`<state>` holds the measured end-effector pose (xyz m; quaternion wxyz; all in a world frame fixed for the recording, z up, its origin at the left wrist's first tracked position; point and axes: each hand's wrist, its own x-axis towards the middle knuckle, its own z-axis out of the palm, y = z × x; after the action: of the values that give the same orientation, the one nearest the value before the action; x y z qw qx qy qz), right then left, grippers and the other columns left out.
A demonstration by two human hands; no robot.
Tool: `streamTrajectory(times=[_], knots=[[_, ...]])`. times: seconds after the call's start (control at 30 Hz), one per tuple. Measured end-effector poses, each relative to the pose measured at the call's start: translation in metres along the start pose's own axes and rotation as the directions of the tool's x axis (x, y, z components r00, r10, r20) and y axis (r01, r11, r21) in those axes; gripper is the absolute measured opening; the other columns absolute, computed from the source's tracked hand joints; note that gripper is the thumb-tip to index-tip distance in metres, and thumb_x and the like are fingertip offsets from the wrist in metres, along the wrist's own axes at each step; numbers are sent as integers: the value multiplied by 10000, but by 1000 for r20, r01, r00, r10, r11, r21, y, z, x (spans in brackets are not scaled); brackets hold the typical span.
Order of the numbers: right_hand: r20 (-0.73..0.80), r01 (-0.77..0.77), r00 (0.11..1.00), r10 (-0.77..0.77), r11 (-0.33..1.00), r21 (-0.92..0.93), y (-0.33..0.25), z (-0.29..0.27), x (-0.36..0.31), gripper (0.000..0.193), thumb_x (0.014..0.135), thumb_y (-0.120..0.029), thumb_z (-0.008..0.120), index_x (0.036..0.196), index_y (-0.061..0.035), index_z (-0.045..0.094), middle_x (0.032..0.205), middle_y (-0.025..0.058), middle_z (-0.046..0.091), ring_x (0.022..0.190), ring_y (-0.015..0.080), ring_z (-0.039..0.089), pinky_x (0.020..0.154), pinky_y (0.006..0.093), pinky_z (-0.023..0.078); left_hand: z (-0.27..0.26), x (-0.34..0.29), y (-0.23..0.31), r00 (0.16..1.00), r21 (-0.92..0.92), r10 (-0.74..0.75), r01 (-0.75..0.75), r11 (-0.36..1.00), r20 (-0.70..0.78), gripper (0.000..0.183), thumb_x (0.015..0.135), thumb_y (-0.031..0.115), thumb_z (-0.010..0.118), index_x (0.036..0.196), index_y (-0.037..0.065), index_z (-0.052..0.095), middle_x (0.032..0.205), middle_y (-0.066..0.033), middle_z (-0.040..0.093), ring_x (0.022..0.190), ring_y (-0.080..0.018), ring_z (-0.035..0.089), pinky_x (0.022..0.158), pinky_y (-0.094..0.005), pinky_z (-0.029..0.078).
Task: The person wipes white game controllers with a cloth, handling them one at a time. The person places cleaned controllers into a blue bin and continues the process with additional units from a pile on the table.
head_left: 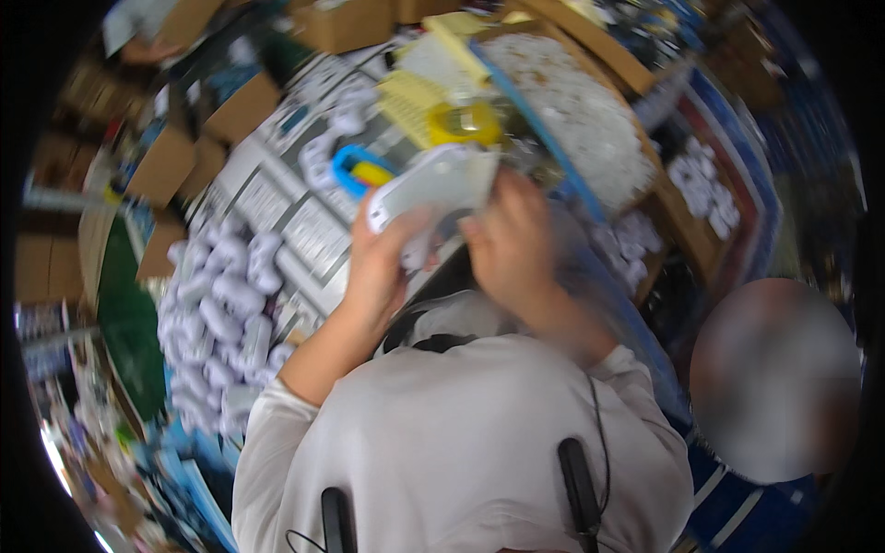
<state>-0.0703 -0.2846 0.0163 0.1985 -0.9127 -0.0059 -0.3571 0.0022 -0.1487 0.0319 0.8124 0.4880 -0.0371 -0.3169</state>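
Observation:
My left hand (380, 267) grips a white plastic device (426, 187) with rounded corners, held up in front of my chest. My right hand (512, 244) is blurred by motion and touches the lower right edge of the same device; whether it grips it is unclear. Just beyond the device lie a yellow tape roll (464, 123) and a blue-and-yellow ring-shaped tool (358, 170) on the worktable (277, 217). A heap of small white bagged parts (221, 313) sits to the left of my left forearm.
A large cardboard box (636, 78) holding white granular filler stands at the upper right. More white bagged parts (705, 189) lie to its right. Brown cartons (166, 161) line the far left. Another person is at the lower right edge.

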Motion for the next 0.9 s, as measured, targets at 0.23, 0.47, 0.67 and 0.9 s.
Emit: streamTrajectory(times=[0.23,0.47,0.67,0.9], knots=[[-136,-101,986,98,995,-9,19,-16,-24,367,758,-237,581,965,65,555,1068,210,497,1054,378,450,950,477,308,38,29,-35,994,189,86,-96,977,61,367,821,230,566,1074,2,430,818,-88,557,592,-148,536,440,-241,433],[-239,-287,930,281,958,11,54,-40,-49,383,792,-234,553,985,97,536,1111,238,483,1098,415,408,931,480,325,76,49,-65,971,317,-84,9,948,225,354,857,234,502,1101,-5,407,800,-98,557,583,-141,537,442,-237,433],[-185,-431,877,443,897,102,72,-53,-65,392,787,-191,564,1074,68,502,1179,213,445,1166,389,365,976,482,284,103,56,-83,963,364,-121,25,931,243,335,857,285,491,1019,-8,464,738,-89,557,542,-136,523,445,-229,410],[-242,-455,850,469,883,112,91,-61,-63,435,783,-188,565,1126,61,467,1178,203,438,1146,381,388,972,482,297,110,62,-91,970,430,-92,-14,903,225,382,855,360,469,982,0,500,661,-86,553,510,-131,511,423,-209,376]])
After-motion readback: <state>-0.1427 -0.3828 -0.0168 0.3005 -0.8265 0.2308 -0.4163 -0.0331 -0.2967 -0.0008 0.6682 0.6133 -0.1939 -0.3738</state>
